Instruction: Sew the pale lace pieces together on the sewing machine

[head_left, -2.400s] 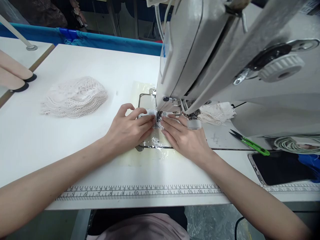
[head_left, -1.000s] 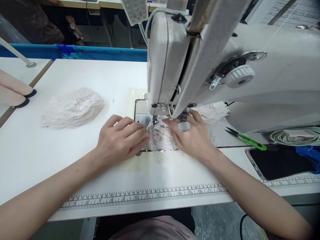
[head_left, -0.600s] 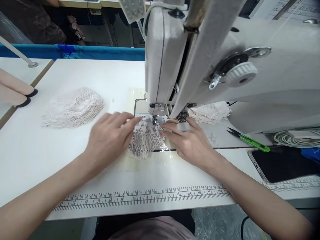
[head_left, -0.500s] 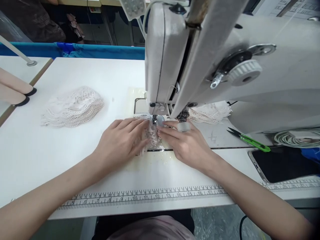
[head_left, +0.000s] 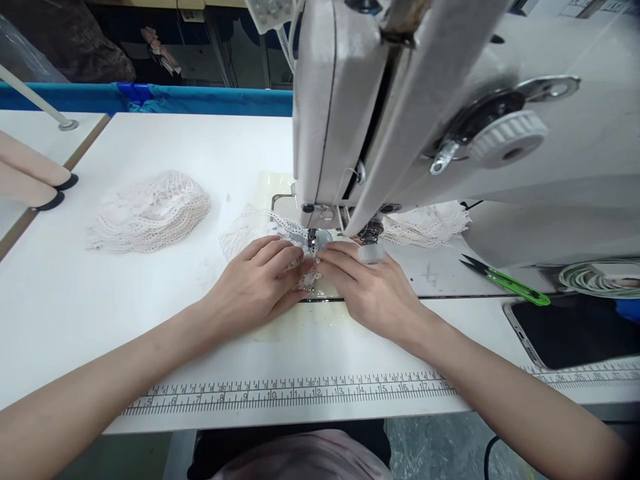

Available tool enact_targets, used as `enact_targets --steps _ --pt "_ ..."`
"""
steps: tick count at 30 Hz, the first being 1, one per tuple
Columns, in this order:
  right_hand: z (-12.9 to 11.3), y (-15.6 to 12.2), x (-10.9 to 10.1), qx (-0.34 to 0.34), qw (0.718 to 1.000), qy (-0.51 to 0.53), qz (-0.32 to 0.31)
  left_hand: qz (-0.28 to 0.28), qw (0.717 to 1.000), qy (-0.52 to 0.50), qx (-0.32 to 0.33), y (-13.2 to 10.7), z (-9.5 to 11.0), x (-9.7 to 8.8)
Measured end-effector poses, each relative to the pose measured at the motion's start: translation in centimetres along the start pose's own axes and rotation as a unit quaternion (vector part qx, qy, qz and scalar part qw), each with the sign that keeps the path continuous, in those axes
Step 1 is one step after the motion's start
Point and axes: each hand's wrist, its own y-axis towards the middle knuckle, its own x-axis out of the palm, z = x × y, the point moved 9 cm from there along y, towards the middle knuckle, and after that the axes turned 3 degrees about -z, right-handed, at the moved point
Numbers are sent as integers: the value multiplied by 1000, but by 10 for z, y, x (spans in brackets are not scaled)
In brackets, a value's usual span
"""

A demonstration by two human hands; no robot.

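Observation:
A piece of pale lace point(head_left: 250, 227) lies under the presser foot point(head_left: 312, 239) of a sewing machine point(head_left: 330, 120). Left of the foot, my left hand point(head_left: 267, 277) has its fingers bent over the lace, thumb and fingers closed on its near edge. Just right of the foot, my right hand point(head_left: 373, 287) presses its outstretched fingertips flat near the lace's edge. Part of the lace is hidden under my left fingers.
A lace pile point(head_left: 153, 210) lies to the left, and more lace point(head_left: 425, 223) sits behind the machine head. Green thread snips point(head_left: 510, 280), a phone point(head_left: 575, 330) and a coil of cord point(head_left: 600, 277) are at right. A printed ruler point(head_left: 295, 393) runs along the front edge.
More lace now shows spread out behind and left of the foot. My left hand has shifted slightly, its fingers more bent; my right hand stays nearly in place.

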Motion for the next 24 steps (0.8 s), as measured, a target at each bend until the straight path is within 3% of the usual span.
enact_targets --steps 15,24 --pt "0 0 5 2 1000 -13 -27 11 1000 13 -5 0 4 -3" --pt "0 1 2 3 1000 -8 8 29 999 -3 17 -5 4 -9"
